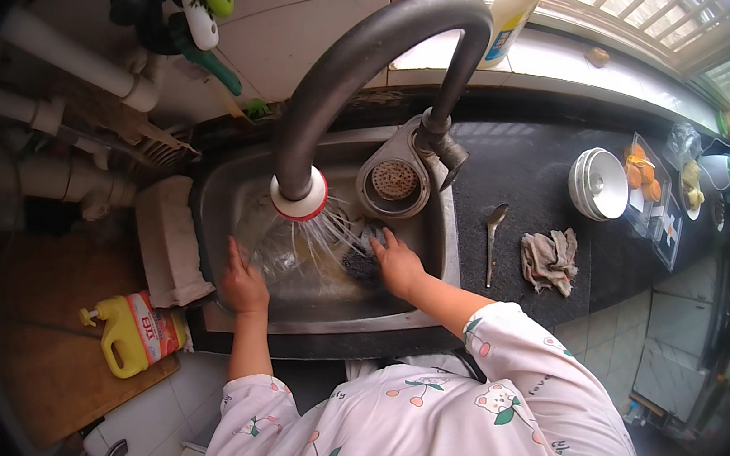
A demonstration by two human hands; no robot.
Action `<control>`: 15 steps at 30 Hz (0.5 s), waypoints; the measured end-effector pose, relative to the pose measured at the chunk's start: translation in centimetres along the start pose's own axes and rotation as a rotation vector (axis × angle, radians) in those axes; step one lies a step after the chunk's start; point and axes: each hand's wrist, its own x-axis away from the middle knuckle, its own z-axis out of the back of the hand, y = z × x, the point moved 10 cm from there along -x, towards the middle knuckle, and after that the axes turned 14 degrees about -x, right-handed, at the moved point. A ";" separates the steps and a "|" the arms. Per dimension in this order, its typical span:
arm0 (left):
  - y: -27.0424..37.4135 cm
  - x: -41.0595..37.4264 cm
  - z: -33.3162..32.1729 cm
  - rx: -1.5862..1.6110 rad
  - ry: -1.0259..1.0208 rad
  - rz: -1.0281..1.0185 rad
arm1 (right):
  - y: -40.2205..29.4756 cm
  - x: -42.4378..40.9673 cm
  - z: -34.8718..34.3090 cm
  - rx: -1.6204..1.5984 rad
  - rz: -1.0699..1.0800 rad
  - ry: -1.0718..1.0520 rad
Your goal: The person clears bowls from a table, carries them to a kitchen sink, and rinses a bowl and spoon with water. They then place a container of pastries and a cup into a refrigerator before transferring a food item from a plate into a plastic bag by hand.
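Inside the stainless steel sink (pixel 449 238), my left hand (pixel 246 285) is at the left side with its fingers extended, holding nothing that I can see. My right hand (pixel 399 265) is over the sink's right part, its fingers on a dark scrubbing pad or cloth (pixel 360 265). The exact grip is partly hidden. Water sprays from the white and red nozzle (pixel 299 194) of the dark curved faucet (pixel 350 69) between my hands. Behind my right hand sits the drain strainer basket (pixel 394 182), at the sink's back corner.
On the dark counter right of the sink lie a spoon (pixel 491 243) and a crumpled rag (pixel 549 259); stacked white bowls (pixel 599 184) and a clear box of orange food (pixel 644 173) stand beyond. Left are a rectangular pale block-like object (pixel 168 241) and a yellow detergent jug (pixel 131 336) on a wooden board (pixel 42 352).
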 end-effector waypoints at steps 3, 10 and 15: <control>-0.9 0.7 -1.3 0.041 0.025 0.055 | 0.6 -2.2 -2.4 0.132 -0.020 -0.087; -6.1 3.8 -13.4 0.631 -0.479 0.669 | 3.1 -0.5 -2.3 0.264 -0.189 -0.233; -5.9 8.0 -18.7 1.014 -0.620 1.016 | 1.6 1.4 1.9 0.330 -0.166 -0.135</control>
